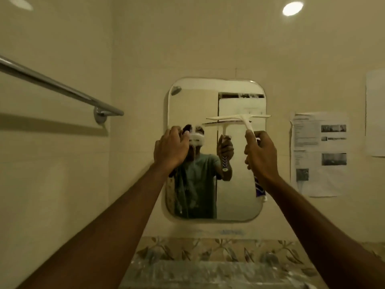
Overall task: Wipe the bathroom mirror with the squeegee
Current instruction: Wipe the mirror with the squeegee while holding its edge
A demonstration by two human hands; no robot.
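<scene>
White squeegee [239,118] is sitting up against the mirror [239,195], blade running level across the upper right part of the glass, roughly mid-height of the top half, with its twin showing just left in the reflection. Right hand [260,155] is gripping the handle, fingers curled fully round it, thumb side up; the handle's lower end, purple and white patterned, is poking out below the wrist. Whether the blade edge is actually pressing the glass, can't tell. Left hand [170,148] is resting at the mirror's left edge, fingers bent over and lying on the glass, holding nothing as far as visible. Both bare forearms are reaching up from the bottom corners. Mirror is a rounded rectangle hanging on beige tile wall [187,49]; streaks and drips are showing on the lower left of the glass. Reflection is showing a person in a green shirt wearing a white headset. Chrome towel bar [58,86] is running along the left wall, well apart from the mirror. Printed sheet [318,153] with small photos is sticking on the wall just right of the mirror, another pale sheet [376,113] further right. Ceiling light [292,8] is glowing top right. Leaf-patterned tile strip [208,250] is running below the mirror.
</scene>
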